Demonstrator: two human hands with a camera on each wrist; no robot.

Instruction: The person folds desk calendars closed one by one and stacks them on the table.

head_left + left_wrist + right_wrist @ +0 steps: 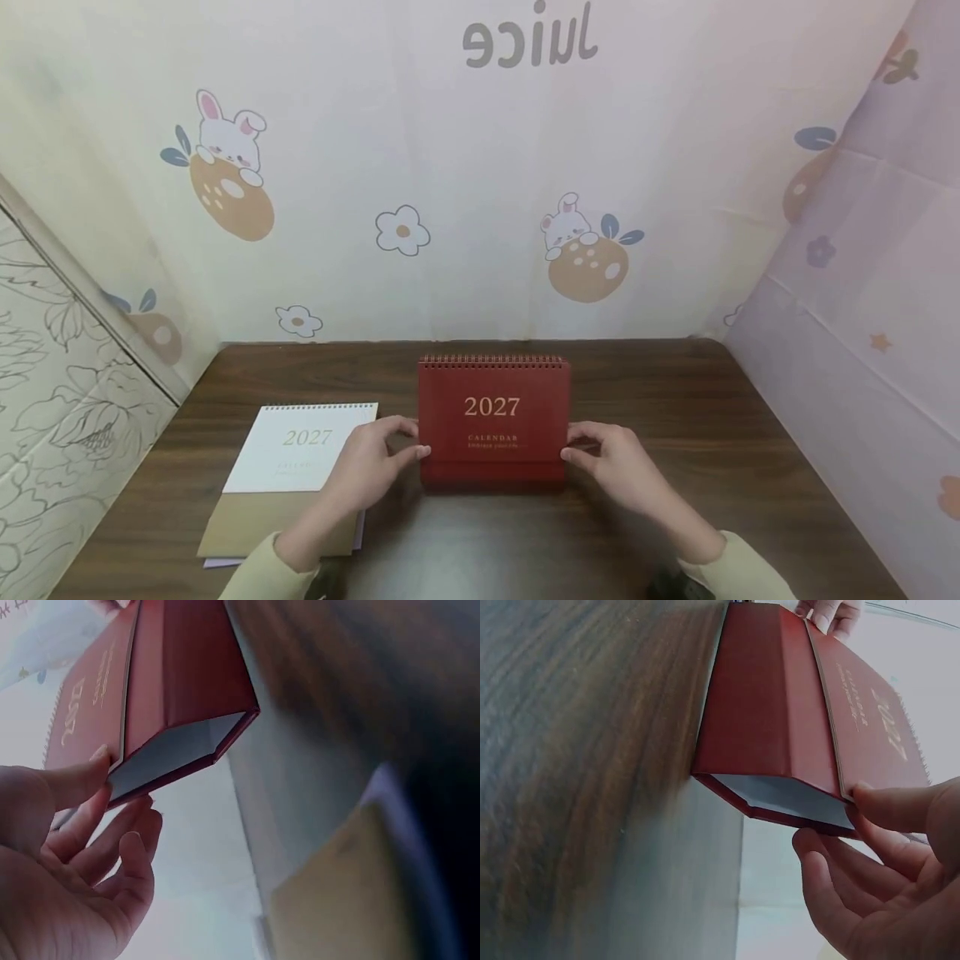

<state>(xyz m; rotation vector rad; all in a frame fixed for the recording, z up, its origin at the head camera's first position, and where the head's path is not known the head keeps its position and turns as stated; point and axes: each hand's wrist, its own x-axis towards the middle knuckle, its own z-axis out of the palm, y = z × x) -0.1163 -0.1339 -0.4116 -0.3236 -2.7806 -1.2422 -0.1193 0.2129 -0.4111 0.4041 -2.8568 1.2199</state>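
A red 2027 desk calendar (493, 425) is upright over the middle of the table, spiral binding at the top and cover facing me. Its folded stand forms a hollow base, seen from the side in both wrist views. Whether the base touches the table I cannot tell. My left hand (375, 454) pinches one side edge between thumb and fingers. On the opposite edge, my right hand (618, 462) pinches in the same way, thumb on the front cover (877, 742). A white 2027 desk calendar (281, 450) with a tan lower part lies at the left, partly behind my left forearm.
Something pale purple (222, 562) shows from under the white calendar's lower edge. The dark wooden table (697, 433) meets a printed curtain (480, 150) at the back, with more patterned cloth at both sides.
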